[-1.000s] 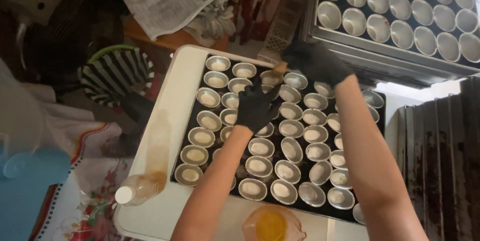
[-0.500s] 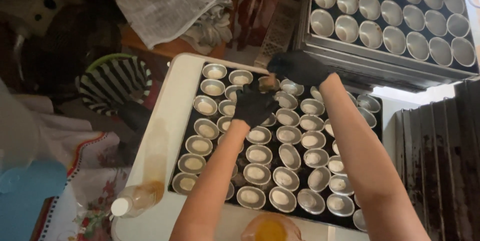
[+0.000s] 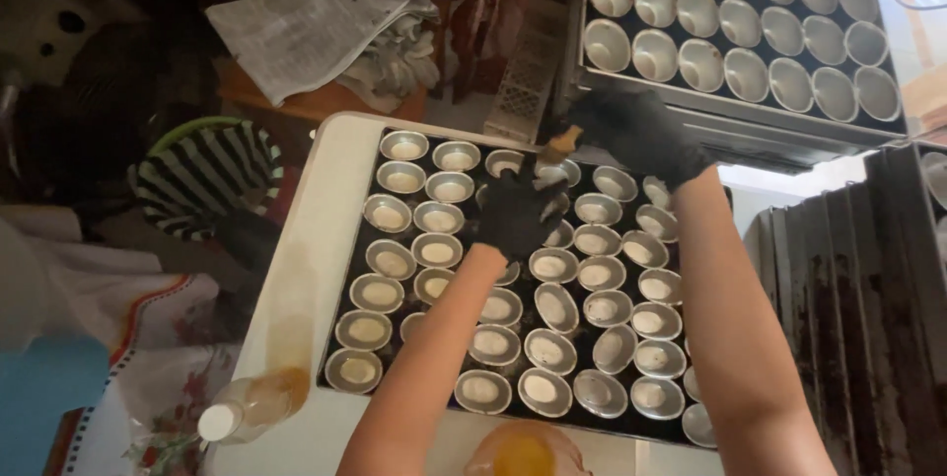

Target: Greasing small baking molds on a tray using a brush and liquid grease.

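Right now the left hand (image 3: 518, 212), in a black glove, rests palm-down on the small metal cups (image 3: 439, 251), fingers curled over one cup near the far middle of the dark baking tray (image 3: 347, 257); whether it grips that cup or only steadies it, I cannot tell; just beyond it and a little to its right, the right hand (image 3: 641, 131), also gloved in black, is closed around a small brush (image 3: 558, 146), whose pale bristle end pokes out toward the left hand and hovers just above the cups at the tray's far edge; the two hands are near each other but not touching.

Around the left hand the cups sit in close rows, round and shallow, each with a pale bottom; some nearer the person lean tilted against their neighbours; the tray lies on a white table (image 3: 326, 200); nearer the person and well to the left of the left hand, a clear plastic bottle (image 3: 252, 407) with a white cap lies on its side, amber liquid inside; directly below the forearms, at the table's near edge, sits a clear container of yellow liquid (image 3: 523, 451).

Beyond the right hand a second tray of empty cups (image 3: 750, 27) stands raised; further left, a folded newspaper (image 3: 316, 22) lies on a wooden surface; a green-rimmed striped basket (image 3: 202, 175) sits left of the table.
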